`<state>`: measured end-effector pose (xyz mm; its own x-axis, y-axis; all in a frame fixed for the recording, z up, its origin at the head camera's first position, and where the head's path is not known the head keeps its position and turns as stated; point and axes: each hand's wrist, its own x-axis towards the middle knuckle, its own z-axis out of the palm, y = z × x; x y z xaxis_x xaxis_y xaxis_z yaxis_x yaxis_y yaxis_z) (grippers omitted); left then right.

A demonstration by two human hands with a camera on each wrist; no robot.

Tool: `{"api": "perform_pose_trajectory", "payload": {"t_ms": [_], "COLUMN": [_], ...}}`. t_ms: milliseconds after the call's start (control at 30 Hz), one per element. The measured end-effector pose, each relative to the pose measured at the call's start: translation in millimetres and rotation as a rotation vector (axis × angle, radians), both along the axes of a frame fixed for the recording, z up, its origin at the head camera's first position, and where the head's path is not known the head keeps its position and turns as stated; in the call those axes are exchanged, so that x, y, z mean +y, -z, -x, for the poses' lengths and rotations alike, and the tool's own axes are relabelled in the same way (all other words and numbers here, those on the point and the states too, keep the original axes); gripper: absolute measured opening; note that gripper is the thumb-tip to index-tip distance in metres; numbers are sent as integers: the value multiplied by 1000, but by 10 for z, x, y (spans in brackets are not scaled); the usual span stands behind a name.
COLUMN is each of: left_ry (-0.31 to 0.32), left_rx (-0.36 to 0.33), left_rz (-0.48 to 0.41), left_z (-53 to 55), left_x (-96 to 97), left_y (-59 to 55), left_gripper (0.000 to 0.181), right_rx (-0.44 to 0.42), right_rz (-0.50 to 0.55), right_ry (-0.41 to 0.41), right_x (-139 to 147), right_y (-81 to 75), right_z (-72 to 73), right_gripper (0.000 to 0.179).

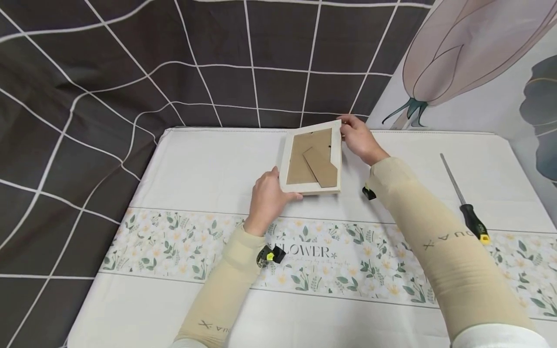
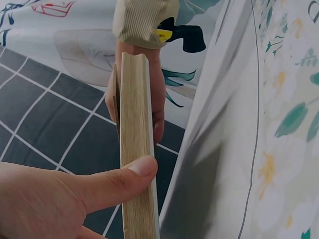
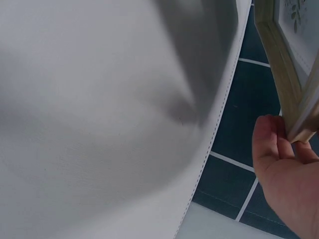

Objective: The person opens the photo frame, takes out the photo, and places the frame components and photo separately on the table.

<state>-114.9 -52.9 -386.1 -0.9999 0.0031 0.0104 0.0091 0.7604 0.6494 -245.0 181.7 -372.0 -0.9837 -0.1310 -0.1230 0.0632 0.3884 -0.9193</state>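
A picture frame (image 1: 285, 164) with a pale wooden border is held up over the far part of the table, its brown backing board (image 1: 300, 166) and fold-out stand (image 1: 324, 166) facing the head camera. My left hand (image 1: 266, 198) grips its near left corner, the thumb lying along the wooden edge (image 2: 135, 109) in the left wrist view. At the far right corner my right hand (image 1: 360, 140) holds the frame by its edge. In the right wrist view the fingers of that hand pinch a wooden corner (image 3: 299, 127), and part of the frame's front shows.
A long screwdriver (image 1: 472, 220) with a black and yellow handle lies on the right of the table. The white tablecloth (image 1: 209, 169) has a floral band (image 1: 174, 246) across it. A dark gridded curtain (image 1: 217, 48) hangs behind and to the left.
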Motion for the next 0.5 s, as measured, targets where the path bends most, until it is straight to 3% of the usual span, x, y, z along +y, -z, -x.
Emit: {"api": "perform_pose_trajectory", "payload": {"t_ms": [167, 500], "left_ry": [7, 13], "left_rx": [34, 87], "left_rz": [64, 123], "left_z": [-10, -62], "left_x": [35, 134], "left_y": [17, 48], "left_gripper": [100, 97], "right_rx": [-21, -20], "right_rz": [-101, -210], "right_ry": [3, -20], "right_x": [7, 16], "right_y": [2, 36], "right_z": [-4, -16], "right_gripper": [49, 49]}}
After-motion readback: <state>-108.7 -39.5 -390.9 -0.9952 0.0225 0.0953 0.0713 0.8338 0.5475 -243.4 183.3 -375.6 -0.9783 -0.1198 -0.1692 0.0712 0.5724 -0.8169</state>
